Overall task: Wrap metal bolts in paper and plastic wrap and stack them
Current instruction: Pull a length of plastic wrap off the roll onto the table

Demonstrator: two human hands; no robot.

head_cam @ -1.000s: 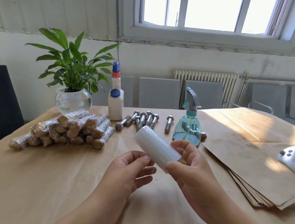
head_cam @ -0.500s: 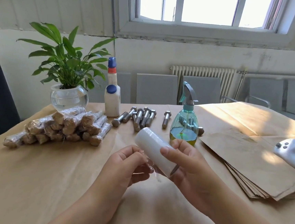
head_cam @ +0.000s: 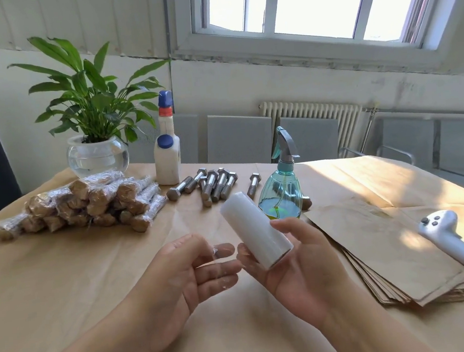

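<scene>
Left hand [head_cam: 188,266] has pulled away from the plastic wrap roll [head_cam: 256,229], fingers now spread, a film sheet stretched across them; wrapping stage starting. Right hand [head_cam: 297,265] grips the roll above the table [head_cam: 65,274]. Bare bolts [head_cam: 211,181] and wrapped stack [head_cam: 87,202] lie beyond; spray bottle [head_cam: 281,188] stands near the roll.

Teal plastic spray bottle [head_cam: 280,197] is hiding most of one steel bolt [head_cam: 307,202]; clear film over left-hand fingers [head_cam: 221,263] is blurring, edges indistinct.
</scene>
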